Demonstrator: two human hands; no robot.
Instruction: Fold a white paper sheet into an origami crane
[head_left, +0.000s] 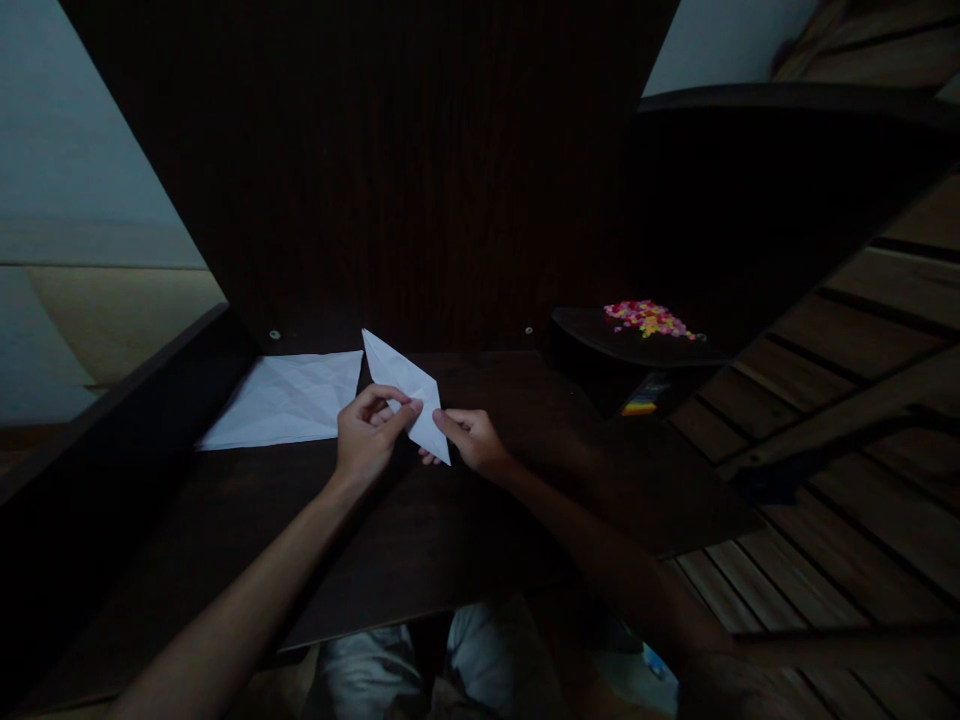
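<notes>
A folded piece of white paper (409,378), shaped like a slanted diamond with pointed ends, is held up between my two hands above the dark desk. My left hand (375,425) pinches its left edge between thumb and fingers. On the right side, my right hand (469,437) grips the paper with the thumb on top and fingertips showing beneath the lower edge. Creased white sheets (289,400) lie flat on the desk, left of my hands.
The dark wooden desk (315,560) has a tall back panel and a raised left side (127,400). A small corner shelf (592,335) at the right bears a pile of pink, red and yellow pieces (649,318). A slatted wooden surface (862,480) lies beyond.
</notes>
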